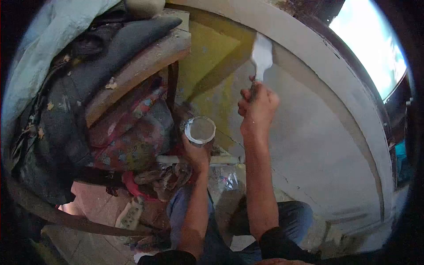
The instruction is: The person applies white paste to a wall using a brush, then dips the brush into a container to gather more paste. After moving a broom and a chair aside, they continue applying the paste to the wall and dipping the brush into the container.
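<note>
A paintbrush (262, 55) coated in pale paint is gripped in my right hand (260, 104), its bristles up against the wall just under the ledge. My left hand (197, 152) is wrapped round a cup of greyish-white paint (202, 130), held low and left of the brush; most of its fingers are hidden behind the cup. Left of the brush the wall (212, 48) is yellow-green, with dark shadows across it. To the right, the painted wall surface (309, 119) is pale grey.
On the left, dark clothing (57, 106) and a light sheet (39, 48) lie over a wooden piece of furniture (141, 70). Below are patterned cloth (132, 141), a white pipe (221, 159) and a slipper (130, 215) on the floor. A pale ledge (300, 53) curves above, beside a bright window (371, 44).
</note>
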{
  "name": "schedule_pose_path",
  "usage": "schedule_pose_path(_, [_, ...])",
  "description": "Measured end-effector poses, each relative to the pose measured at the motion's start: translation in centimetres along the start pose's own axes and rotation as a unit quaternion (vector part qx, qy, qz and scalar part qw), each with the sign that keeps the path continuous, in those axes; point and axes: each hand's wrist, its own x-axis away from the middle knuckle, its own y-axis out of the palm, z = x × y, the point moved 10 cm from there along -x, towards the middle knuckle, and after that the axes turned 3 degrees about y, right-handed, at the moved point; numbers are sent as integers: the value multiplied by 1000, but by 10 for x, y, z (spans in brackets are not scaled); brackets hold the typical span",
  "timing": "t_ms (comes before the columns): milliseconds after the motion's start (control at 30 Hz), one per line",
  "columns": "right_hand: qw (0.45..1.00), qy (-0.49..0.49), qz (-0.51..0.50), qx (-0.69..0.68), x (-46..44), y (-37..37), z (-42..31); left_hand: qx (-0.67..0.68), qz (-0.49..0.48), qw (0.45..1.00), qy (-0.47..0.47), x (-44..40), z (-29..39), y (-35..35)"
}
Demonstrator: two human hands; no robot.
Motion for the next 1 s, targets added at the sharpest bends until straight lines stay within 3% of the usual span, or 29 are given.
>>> schedule_pose_path(233, [991,78,12,104,2,-41,112,85,13,996,14,-1,-1,2])
schedule_pose_path(333, [994,97,-23,50,18,-35,93,49,9,999,-16,1,0,3])
schedule_pose_path(367, [994,97,-25,52,23,-30,77,108,15,994,-18,1,-13,8])
schedule_pose_path(433, [1000,23,-10,11,21,-16,27,165,27,986,-21,1,-23,8])
schedule_pose_path(500, [1000,7,-14,0,8,-5,5,54,24,998,-5,3,-16,4])
schedule_pose_path(567, [1000,-9,-10,-13,2,-6,1,63,12,998,0,1,5,-1])
schedule_pose_path(667, [995,27,29,88,-7,-26,57,63,12,998,25,2,11,-6])
schedule_pose_path(767, [983,14,75,166,-12,-72,160,42,33,998,44,-2,2,-10])
schedule_pose_path(833, [986,32,38,162,-10,-95,215,29,41,997,50,-3,0,-11])
schedule_pose_path(1000, [978,60,-19,200,20,-91,216,-5,79,996,40,-6,-6,-17])
